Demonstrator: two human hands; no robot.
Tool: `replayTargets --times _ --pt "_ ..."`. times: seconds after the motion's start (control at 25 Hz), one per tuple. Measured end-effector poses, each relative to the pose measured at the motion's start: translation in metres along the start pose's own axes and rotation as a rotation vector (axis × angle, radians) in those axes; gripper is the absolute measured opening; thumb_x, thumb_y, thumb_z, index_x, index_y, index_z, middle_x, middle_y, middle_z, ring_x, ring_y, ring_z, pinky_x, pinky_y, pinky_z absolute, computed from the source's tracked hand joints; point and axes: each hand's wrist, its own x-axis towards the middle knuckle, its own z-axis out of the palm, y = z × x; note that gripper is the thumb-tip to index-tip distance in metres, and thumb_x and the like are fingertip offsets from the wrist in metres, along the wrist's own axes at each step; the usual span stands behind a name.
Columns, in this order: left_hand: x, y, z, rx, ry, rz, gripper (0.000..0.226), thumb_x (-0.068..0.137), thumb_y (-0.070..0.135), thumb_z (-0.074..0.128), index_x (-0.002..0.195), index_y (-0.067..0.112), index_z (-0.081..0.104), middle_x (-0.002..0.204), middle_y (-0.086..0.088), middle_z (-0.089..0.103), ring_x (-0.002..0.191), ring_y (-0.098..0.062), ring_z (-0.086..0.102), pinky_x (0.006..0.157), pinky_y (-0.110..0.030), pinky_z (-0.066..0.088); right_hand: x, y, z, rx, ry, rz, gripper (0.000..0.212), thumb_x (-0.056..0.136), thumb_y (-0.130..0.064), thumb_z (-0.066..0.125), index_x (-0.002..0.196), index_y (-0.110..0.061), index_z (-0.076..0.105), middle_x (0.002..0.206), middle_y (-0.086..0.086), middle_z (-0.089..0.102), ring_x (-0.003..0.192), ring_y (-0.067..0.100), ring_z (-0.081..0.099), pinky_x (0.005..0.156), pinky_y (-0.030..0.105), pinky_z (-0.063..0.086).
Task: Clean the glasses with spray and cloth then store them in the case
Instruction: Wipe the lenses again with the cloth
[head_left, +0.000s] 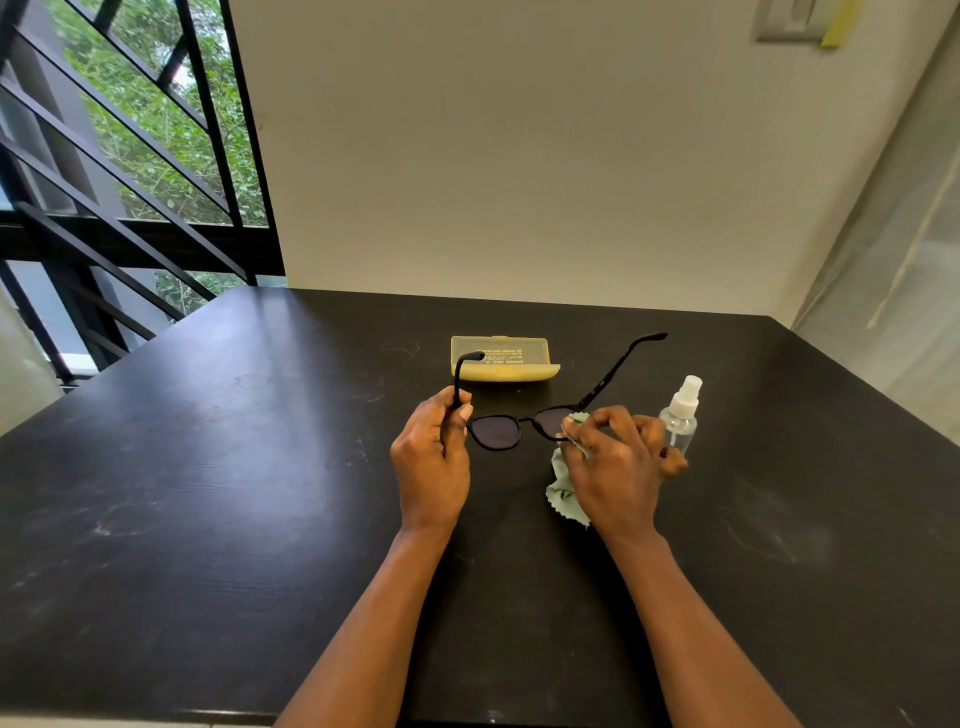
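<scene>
The left hand (434, 457) is gripping the glasses (519, 428) by one arm of the frame, its fingers curled round the black stem near the hinge, so the glasses are hanging above the dark table (208, 493) with both arms spread open. The right hand (615, 462) is pinching a pale green cloth (563, 488) against the lens on its side; thumb and fingers are pressing together on the cloth there, while the rest of the cloth is trailing down below the hand. A clear spray bottle (680, 415) is standing upright just beside the right hand, possibly touching the little finger, though that is hard to make out. The yellow case (501, 358) is lying open on the table beyond the glasses.
</scene>
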Motion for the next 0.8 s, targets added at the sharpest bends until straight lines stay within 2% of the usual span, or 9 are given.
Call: replayTargets --times 0.08,0.2,0.28,0.44,0.6,0.68,0.8 --pt "-0.0003 0.0 -0.0005 -0.005 -0.009 0.002 0.018 0.087 0.004 0.058 0.104 0.004 0.065 0.095 0.0 0.064 0.084 -0.008 0.064 0.075 -0.02 0.055 -0.0008 0.0006 0.0014 -0.078 -0.003 0.003 0.026 0.067 -0.017 0.081 0.091 -0.021 0.074 0.094 0.005 0.062 0.094 0.022 0.033 0.07 0.042 0.025" --pt "-0.0004 0.0001 -0.0003 0.002 -0.01 0.02 0.019 0.087 0.004 0.058 0.105 0.003 0.065 0.096 0.0 0.064 0.085 -0.005 0.063 0.077 -0.022 0.056 -0.0004 0.0003 0.0012 -0.084 -0.168 0.004 0.037 0.08 -0.023 0.07 0.116 -0.029 0.064 0.111 0.007 0.054 0.102 0.024 0.031 0.076 0.039 0.019" --pt "-0.0003 -0.0002 -0.0002 -0.001 -0.002 0.013 0.019 0.087 0.004 0.057 0.105 0.003 0.065 0.096 0.0 0.064 0.085 -0.007 0.063 0.077 -0.025 0.056 0.0003 0.0011 0.0001 -0.056 -0.253 -0.002 0.04 0.085 -0.026 0.063 0.123 -0.038 0.057 0.12 0.005 0.048 0.106 0.027 0.033 0.078 0.038 0.019" --pt "-0.0005 -0.0001 -0.0003 -0.014 0.004 -0.002 0.02 0.087 0.005 0.058 0.106 0.003 0.065 0.097 0.0 0.064 0.088 -0.008 0.064 0.077 -0.027 0.056 0.0016 -0.0018 -0.0014 -0.017 -0.247 -0.044 0.035 0.082 -0.02 0.067 0.112 -0.039 0.065 0.118 0.001 0.051 0.105 0.029 0.038 0.075 0.038 0.021" --pt "-0.0002 0.0004 0.0002 -0.011 -0.002 -0.006 0.021 0.087 0.006 0.058 0.106 0.002 0.065 0.098 -0.005 0.066 0.089 -0.01 0.064 0.078 -0.027 0.057 0.0006 -0.001 -0.0025 0.023 -0.056 0.001 0.019 0.069 -0.015 0.079 0.083 -0.027 0.076 0.094 0.0 0.064 0.093 0.022 0.034 0.066 0.046 0.031" --pt "0.0001 0.0005 0.0004 -0.023 -0.007 -0.009 0.021 0.087 0.007 0.058 0.106 0.002 0.065 0.098 -0.003 0.066 0.089 -0.01 0.065 0.078 -0.028 0.057 0.0003 -0.0003 -0.0017 -0.014 -0.027 0.042 0.019 0.067 -0.018 0.081 0.084 -0.025 0.076 0.095 0.001 0.064 0.093 0.021 0.032 0.069 0.047 0.033" --pt "-0.0001 0.0011 0.0005 -0.025 -0.018 -0.003 0.02 0.087 0.006 0.058 0.106 0.004 0.065 0.097 0.002 0.064 0.087 0.0 0.064 0.079 -0.024 0.057 -0.0002 0.0004 0.0004 -0.088 -0.066 0.042 0.029 0.073 -0.021 0.077 0.101 -0.025 0.072 0.105 0.004 0.061 0.098 0.023 0.029 0.073 0.042 0.021"
